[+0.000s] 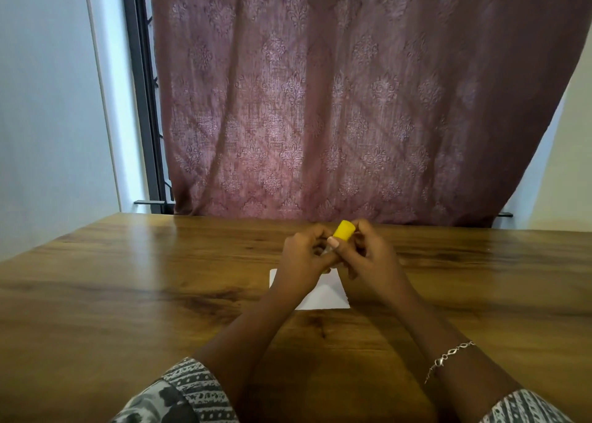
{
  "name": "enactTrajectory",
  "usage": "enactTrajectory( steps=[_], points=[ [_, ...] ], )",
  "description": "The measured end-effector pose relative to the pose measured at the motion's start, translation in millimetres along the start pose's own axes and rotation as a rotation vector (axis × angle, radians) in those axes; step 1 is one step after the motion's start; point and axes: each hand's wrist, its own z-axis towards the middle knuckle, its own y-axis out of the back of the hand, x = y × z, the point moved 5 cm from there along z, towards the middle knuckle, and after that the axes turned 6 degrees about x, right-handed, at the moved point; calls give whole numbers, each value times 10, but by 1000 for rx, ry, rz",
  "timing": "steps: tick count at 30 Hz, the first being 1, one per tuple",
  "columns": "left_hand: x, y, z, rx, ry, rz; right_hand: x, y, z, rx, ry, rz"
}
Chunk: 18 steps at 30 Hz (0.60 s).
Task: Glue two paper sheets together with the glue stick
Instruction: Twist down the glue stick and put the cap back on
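Observation:
A glue stick with a yellow cap (344,230) is held up above the table between both hands, tilted a little to the right. My left hand (304,256) wraps the lower body of the stick, which is mostly hidden. My right hand (368,256) grips the yellow cap, thumb on its near side. Below the hands lies white paper (323,296) flat on the wooden table (128,278); the hands and forearms cover most of it, so I cannot tell how many sheets there are.
A patterned mauve curtain (336,102) hangs behind the table's far edge. A dark window frame (144,102) and pale wall stand at the left. A bracelet (448,357) is on my right wrist.

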Motion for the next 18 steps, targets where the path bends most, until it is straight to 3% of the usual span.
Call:
enactTrajectory(
  steps=[3,7,9,18],
  points=[
    [8,-24,-5,76,20,52,-94,14,22,-13,-46,12],
    [130,-45,-10,222,127,425,-313,275,28,-122,-174,-371],
    [234,-23,-24,279,209,539,-413,331,10,-119,-256,-448],
    [366,-44,-51,372,342,724,-540,276,-24,4,-395,-474]
  ],
)
